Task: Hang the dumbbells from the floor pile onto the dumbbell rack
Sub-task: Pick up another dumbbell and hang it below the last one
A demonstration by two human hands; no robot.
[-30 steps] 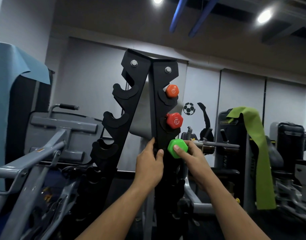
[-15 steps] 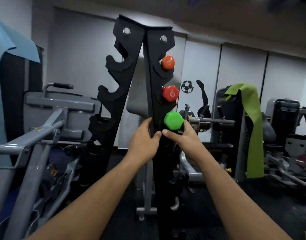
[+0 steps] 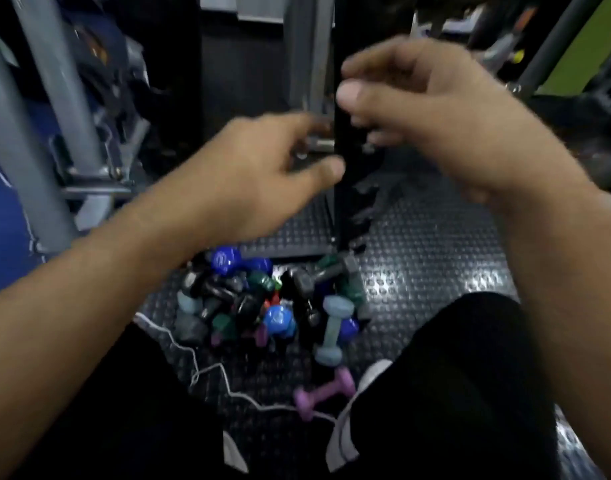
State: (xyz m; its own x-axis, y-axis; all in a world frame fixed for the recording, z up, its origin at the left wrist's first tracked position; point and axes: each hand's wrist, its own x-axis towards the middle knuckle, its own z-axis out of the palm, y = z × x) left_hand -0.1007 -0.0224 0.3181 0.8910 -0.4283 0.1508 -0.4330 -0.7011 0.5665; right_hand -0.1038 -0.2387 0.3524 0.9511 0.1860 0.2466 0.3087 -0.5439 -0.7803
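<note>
I look down at a pile of dumbbells (image 3: 262, 303) on the studded black floor mat, at the foot of the black rack post (image 3: 349, 161). The pile holds blue, black, dark green and grey ones. A light blue-grey dumbbell (image 3: 332, 329) stands on end at the pile's right. A pink dumbbell (image 3: 323, 393) lies nearest my feet. My left hand (image 3: 248, 178) hovers above the pile with fingers spread and nothing in it. My right hand (image 3: 446, 119) is higher, beside the post, fingers loosely curled and holding nothing. Both are blurred by motion.
Grey metal machine frames (image 3: 54, 126) stand at the left. My black trouser legs and white-striped shoes (image 3: 345, 431) fill the bottom. A thin white cord (image 3: 207, 372) trails across the floor mat (image 3: 428, 258). More gym equipment sits at the upper right.
The view has swung from the upper rack down to the floor pile. Both hands have let go of the green dumbbell, which is out of view, and dropped lower.
</note>
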